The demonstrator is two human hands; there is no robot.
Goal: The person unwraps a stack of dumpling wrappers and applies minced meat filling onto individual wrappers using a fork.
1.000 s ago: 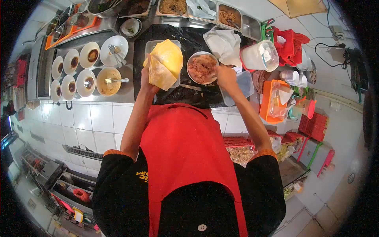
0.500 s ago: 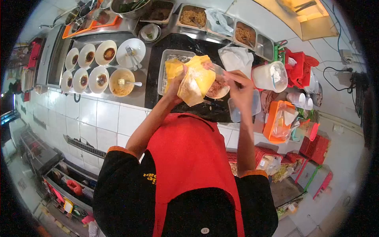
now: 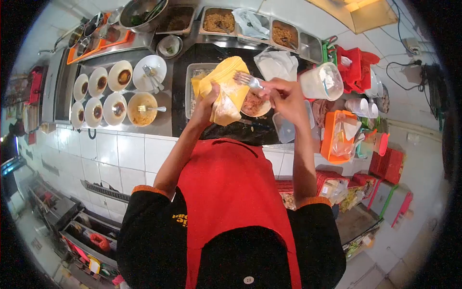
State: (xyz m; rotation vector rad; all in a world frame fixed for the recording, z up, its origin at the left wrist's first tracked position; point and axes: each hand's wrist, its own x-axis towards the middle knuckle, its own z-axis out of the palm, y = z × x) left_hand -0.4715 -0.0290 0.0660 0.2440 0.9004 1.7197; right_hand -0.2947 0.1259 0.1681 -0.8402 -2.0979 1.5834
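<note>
My left hand (image 3: 206, 107) is closed around a fanned stack of yellow dumpling wrappers (image 3: 230, 91), dusted white in places. In my right hand (image 3: 288, 100) is a metal fork (image 3: 255, 84), its tines over the top wrapper with a little pinkish filling at the tips. Below the fork sits a bowl of pink minced meat (image 3: 252, 104), partly covered by the wrappers. A clear plastic tray (image 3: 188, 91) with something pale inside lies behind my left hand, on the black worktop (image 3: 180, 62).
Several bowls with dark sauce (image 3: 115, 108) stand in two rows at left, beside a bowl with a fork (image 3: 137, 118) and a plate of cutlery (image 3: 144, 67). Metal food pans (image 3: 219, 21) line the back. A tub of white powder (image 3: 315, 82) and an orange basket (image 3: 332, 149) are at right.
The fork has come up to the wrappers and now shows clearly over them. The stack in my left hand has turned more upright. The whole view has shifted slightly.
</note>
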